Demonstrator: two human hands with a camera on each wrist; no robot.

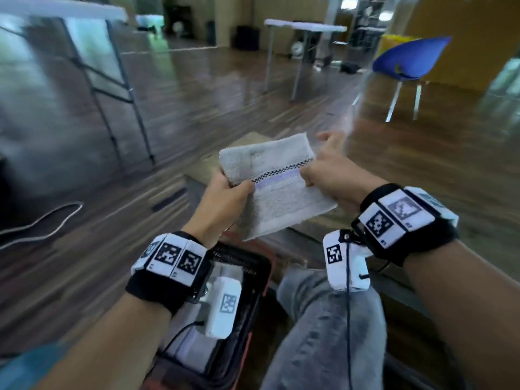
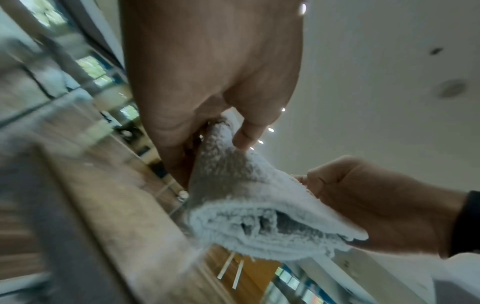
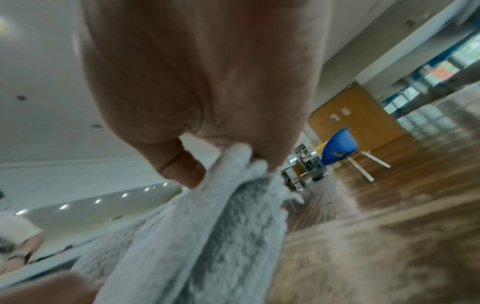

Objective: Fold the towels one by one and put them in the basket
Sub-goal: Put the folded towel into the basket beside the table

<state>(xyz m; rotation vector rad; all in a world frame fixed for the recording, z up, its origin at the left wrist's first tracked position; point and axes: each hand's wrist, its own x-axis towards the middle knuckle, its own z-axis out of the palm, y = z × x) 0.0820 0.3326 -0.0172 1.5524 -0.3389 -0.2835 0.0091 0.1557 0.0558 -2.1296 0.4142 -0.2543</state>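
1. A small white terry towel (image 1: 277, 181), folded into a thick rectangle with a checkered band and a pale lilac stripe, is held in the air between both hands.
2. The left hand (image 1: 222, 198) pinches its left edge, thumb on top.
3. The right hand (image 1: 326, 173) grips the right edge, fingers curled round the nubby layers.
4. Below the hands sits a dark basket (image 1: 253, 266) with a ribbed wall, beside a grey-trousered knee (image 1: 323, 319).
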